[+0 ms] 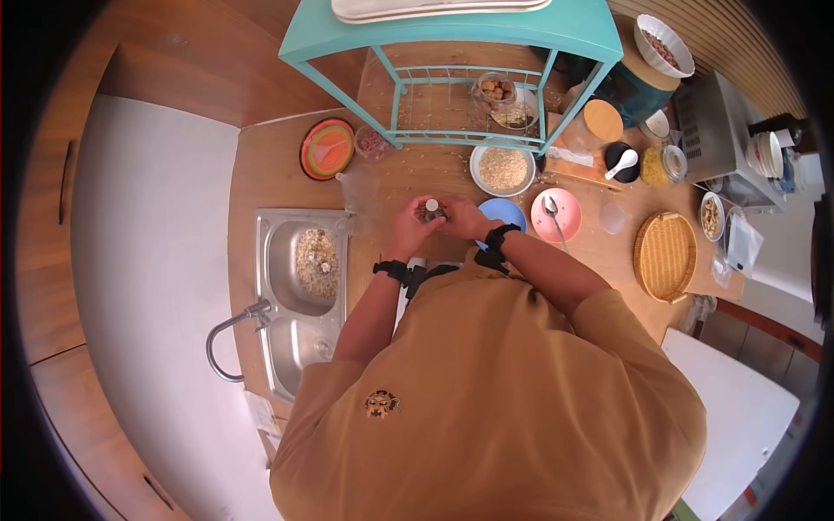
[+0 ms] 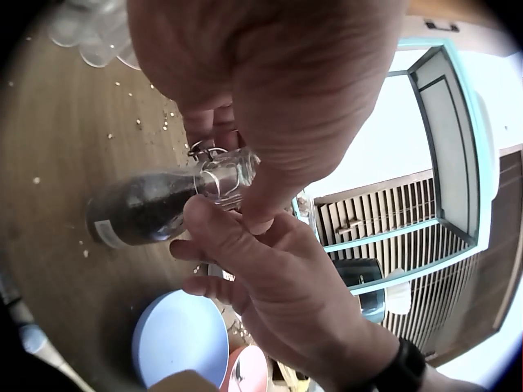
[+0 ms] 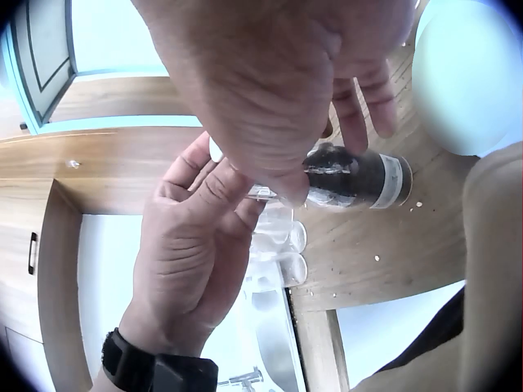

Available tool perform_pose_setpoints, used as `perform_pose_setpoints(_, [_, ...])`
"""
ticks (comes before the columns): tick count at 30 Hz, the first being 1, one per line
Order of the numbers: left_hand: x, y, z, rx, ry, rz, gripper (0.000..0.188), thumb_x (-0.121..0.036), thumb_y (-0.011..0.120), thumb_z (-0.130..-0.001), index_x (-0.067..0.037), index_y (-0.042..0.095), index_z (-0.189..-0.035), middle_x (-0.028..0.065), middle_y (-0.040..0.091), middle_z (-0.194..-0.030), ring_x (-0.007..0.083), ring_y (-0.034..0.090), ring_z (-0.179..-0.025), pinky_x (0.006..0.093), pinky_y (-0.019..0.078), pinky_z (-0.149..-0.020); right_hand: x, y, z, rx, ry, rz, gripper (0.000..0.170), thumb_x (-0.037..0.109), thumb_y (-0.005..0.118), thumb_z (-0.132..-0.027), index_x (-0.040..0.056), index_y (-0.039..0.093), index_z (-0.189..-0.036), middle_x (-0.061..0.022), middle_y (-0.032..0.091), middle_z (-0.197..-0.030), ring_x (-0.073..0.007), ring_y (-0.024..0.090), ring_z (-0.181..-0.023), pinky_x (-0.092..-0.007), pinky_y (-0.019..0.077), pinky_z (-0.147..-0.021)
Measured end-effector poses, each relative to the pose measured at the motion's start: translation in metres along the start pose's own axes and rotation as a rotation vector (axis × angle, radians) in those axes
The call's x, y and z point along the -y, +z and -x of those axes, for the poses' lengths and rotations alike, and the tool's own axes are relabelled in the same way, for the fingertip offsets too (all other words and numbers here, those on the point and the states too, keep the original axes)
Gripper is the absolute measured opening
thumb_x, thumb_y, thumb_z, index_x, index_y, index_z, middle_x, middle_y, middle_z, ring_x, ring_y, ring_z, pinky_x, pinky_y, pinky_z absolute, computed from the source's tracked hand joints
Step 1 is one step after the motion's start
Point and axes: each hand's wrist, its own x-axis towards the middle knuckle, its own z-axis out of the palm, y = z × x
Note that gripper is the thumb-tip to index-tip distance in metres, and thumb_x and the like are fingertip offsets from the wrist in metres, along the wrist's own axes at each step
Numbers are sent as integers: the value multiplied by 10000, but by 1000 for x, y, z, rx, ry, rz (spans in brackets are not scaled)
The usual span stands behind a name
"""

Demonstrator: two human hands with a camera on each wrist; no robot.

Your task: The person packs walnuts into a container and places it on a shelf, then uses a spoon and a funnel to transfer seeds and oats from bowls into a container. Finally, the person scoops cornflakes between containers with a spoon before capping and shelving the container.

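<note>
A clear glass swing-top bottle [image 2: 143, 211] with dark contents stands on the wooden counter, a wire clasp [image 2: 204, 153] at its neck. Its white stopper [image 1: 432, 205] shows between the hands in the head view. My left hand [image 1: 413, 229] pinches at the stopper and bottle top, thumb and forefinger close together. From the other side my right hand [image 1: 469, 220] holds the neck between thumb and fingers, its thumb [image 2: 214, 222] lying along the glass. In the right wrist view the right hand [image 3: 270, 98] covers part of the neck.
A blue bowl [image 1: 512, 211] and a pink bowl [image 1: 569, 204] with a spoon sit to the right. Behind are a bowl of oats [image 1: 503, 168] and a turquoise rack [image 1: 452, 35]. To the left are clear plastic cups [image 1: 354, 187] and a sink [image 1: 287, 304] holding pale flakes.
</note>
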Motion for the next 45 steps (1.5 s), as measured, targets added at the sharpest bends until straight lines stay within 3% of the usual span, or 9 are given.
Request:
perform_pose_setpoints(5, [5, -6, -2, -16, -17, -81, 360, -62, 684, -818, -3, 544, -1145, 42, 637, -977, 113, 609, -887, 249, 497, -797, 6, -1, 1, -49, -113, 3, 464, 297, 700, -733, 22, 577, -1086, -225, 613, -994, -392, 587, -943, -451, 467, -822])
perform_pose_setpoints(10, [15, -6, -13, -92, -60, 4, 263, -94, 628, -876, -6, 570, -1116, 44, 647, -949, 96, 605, -831, 241, 485, -736, -2, 9, 2, -40, -84, 29, 440, 274, 722, -713, 24, 580, -1046, -212, 614, -950, -394, 586, -911, -454, 466, -801])
perform_pose_setpoints(18, [8, -10, -17, -45, -218, -4, 353, -115, 653, -862, -14, 541, -1182, 34, 637, -925, 94, 591, -812, 232, 473, -745, 2, 14, 5, -77, -7, -34, 429, 245, 731, -700, 22, 583, -1035, -215, 612, -961, -396, 584, -931, -455, 465, -802])
perform_pose_setpoints(21, [2, -11, -9, 10, -219, 127, 415, -56, 688, -816, -16, 530, -1198, 28, 617, -949, 97, 580, -843, 242, 482, -776, 6, 13, 5, -112, 29, -78, 404, 223, 715, -710, 16, 593, -1034, -203, 625, -933, -354, 605, -905, -429, 473, -792])
perform_pose_setpoints(23, [6, -14, -6, 41, -203, 239, 455, -18, 707, -787, -16, 525, -1203, 27, 605, -971, 99, 573, -868, 250, 488, -797, 13, 5, 7, -24, 122, -399, 339, 219, 696, -720, 13, 599, -972, -114, 642, -847, -209, 618, -724, -345, 504, -665])
perform_pose_setpoints(24, [8, -16, -4, 50, -207, 260, 490, 17, 719, -757, -14, 519, -1203, 28, 594, -993, 102, 566, -896, 256, 489, -816, 15, 4, 6, -25, 122, -398, 339, 219, 696, -720, 13, 599, -972, -114, 642, -847, -209, 618, -724, -345, 504, -665])
perform_pose_setpoints(26, [11, -17, -2, 59, -211, 284, 527, 51, 731, -727, -13, 514, -1203, 29, 583, -1015, 106, 560, -924, 261, 490, -835, 13, 6, 0, 9, 395, -693, 254, 222, 648, -795, 31, 613, -959, -29, 621, -779, -101, 570, -658, -264, 486, -593])
perform_pose_setpoints(29, [9, -17, -1, 51, -226, 293, 528, 68, 729, -718, -12, 514, -1195, 37, 581, -1036, 109, 559, -941, 257, 487, -842, 11, 6, -5, 33, 411, -672, 223, 246, 604, -862, 49, 622, -966, 0, 616, -768, -80, 562, -645, -230, 469, -579])
perform_pose_setpoints(45, [4, -10, 5, 28, -83, 264, 377, 40, 728, -737, 0, 564, -1074, 44, 620, -999, 104, 592, -905, 250, 502, -820, 11, 1, 9, -96, 219, -616, 294, 266, 681, -808, 34, 703, -986, -52, 686, -804, -79, 601, -713, -244, 485, -646])
